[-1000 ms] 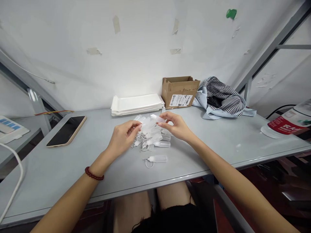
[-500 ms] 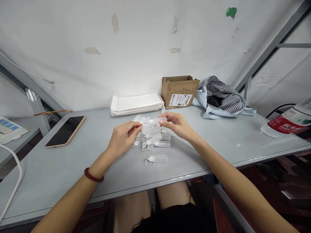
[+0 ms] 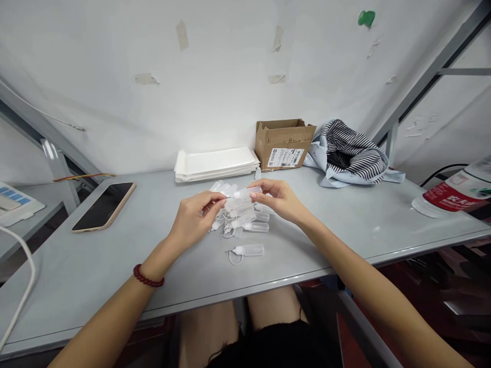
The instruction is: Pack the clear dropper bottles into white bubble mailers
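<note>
A small translucent needle-tip bottle (image 3: 244,193) is held above a heap of similar bottles. My right hand (image 3: 276,198) grips its body between thumb and fingers. At its tip end, my left hand (image 3: 197,214) is closed in a pinch; the fingers cover the fine tip and its cap. Under both hands lies the heap of needle-tip bottles (image 3: 242,220), several of them with white looped straps. Nearer the front edge, a single bottle (image 3: 251,250) lies on its side, tip to the left, with its strap loop beside it.
On the grey table (image 3: 153,296) a phone (image 3: 103,207) lies at the left. Along the wall are a stack of white packets (image 3: 217,161), an open cardboard box (image 3: 284,145) and a striped cloth (image 3: 349,153). A large labelled drink bottle (image 3: 452,191) stands far right.
The held bottle and my right hand have shifted down very slightly. My left hand keeps its pinch at the tip, and the lone bottle in front is unmoved.
</note>
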`<move>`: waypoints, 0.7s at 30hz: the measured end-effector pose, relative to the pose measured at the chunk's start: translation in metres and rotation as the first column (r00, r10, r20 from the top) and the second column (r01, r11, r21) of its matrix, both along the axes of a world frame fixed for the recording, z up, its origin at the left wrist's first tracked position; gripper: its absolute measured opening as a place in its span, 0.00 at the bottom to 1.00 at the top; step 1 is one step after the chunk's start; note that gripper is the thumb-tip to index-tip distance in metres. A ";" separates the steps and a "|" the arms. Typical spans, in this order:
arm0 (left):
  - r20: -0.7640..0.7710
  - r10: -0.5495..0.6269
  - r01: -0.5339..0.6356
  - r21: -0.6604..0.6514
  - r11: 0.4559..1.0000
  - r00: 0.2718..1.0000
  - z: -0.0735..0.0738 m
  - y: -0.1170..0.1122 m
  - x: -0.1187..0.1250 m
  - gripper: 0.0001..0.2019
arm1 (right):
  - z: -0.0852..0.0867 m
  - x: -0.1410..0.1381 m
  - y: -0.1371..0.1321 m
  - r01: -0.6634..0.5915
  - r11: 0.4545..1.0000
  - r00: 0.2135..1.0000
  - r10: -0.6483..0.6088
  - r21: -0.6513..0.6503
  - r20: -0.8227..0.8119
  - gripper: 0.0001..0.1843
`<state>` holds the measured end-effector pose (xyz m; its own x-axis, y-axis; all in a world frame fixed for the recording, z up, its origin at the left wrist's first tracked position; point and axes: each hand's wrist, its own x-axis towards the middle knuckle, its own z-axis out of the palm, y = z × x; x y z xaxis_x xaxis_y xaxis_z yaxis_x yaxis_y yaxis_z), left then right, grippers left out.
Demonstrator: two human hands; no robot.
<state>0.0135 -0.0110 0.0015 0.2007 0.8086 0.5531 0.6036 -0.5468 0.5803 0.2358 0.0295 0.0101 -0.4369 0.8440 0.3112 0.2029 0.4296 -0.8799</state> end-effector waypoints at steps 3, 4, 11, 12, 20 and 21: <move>-0.002 0.002 -0.002 -0.007 1.000 1.000 0.000 -0.001 0.000 0.09 | 0.000 0.000 0.000 0.003 1.000 1.000 -0.003 0.004 0.002 0.15; -0.002 0.001 -0.001 -0.007 1.000 1.000 0.000 -0.001 0.000 0.09 | 0.000 0.000 0.000 0.002 1.000 1.000 -0.002 0.004 0.000 0.14; -0.016 0.001 -0.001 0.001 1.000 1.000 0.000 -0.001 0.001 0.09 | 0.000 0.001 0.000 -0.004 1.000 1.000 0.004 0.001 -0.009 0.13; -0.016 -0.001 0.001 0.004 1.000 1.000 0.000 -0.001 0.001 0.09 | 0.000 0.001 0.000 -0.002 1.000 1.000 0.002 0.001 -0.009 0.14; -0.032 -0.035 0.037 0.044 0.998 0.999 -0.003 -0.001 0.001 0.08 | 0.001 0.000 -0.002 -0.003 1.000 1.000 0.003 -0.029 -0.007 0.12; -0.041 -0.039 0.041 0.052 0.998 0.998 -0.003 -0.001 0.001 0.07 | 0.001 0.000 -0.002 -0.001 1.000 1.000 0.001 -0.031 -0.007 0.12</move>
<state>0.0147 -0.0122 -0.0019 0.2552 0.7691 0.5860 0.6024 -0.6005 0.5258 0.2360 0.0276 0.0109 -0.4352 0.8530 0.2880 0.1961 0.4020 -0.8944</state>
